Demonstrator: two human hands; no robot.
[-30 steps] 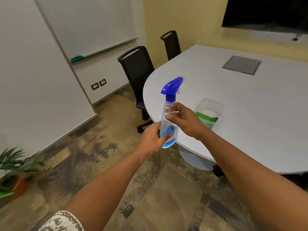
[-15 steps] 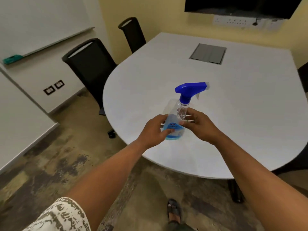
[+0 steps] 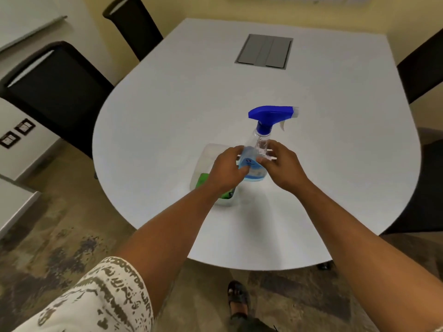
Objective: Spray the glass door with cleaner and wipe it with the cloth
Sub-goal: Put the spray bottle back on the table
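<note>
A clear spray bottle point(image 3: 257, 149) with a blue trigger head and blue liquid stands upright over the white table point(image 3: 311, 164), nozzle pointing right. My left hand point(image 3: 226, 170) grips its lower body from the left. My right hand point(image 3: 284, 166) holds its middle from the right. Beneath my left hand sits a clear plastic tub point(image 3: 208, 154) with a green cloth point(image 3: 201, 180) inside, mostly hidden by my wrist. No glass door is in view.
Two black chairs point(image 3: 57, 92) stand left of the table and another point(image 3: 422, 68) at the right edge. A grey cable hatch point(image 3: 263, 52) is set into the tabletop. My sandalled foot point(image 3: 237, 298) is on the mottled floor.
The view has swung right and down onto the table. Both hands carried the bottle over the tabletop, above the tub, and the nozzle now points right.
</note>
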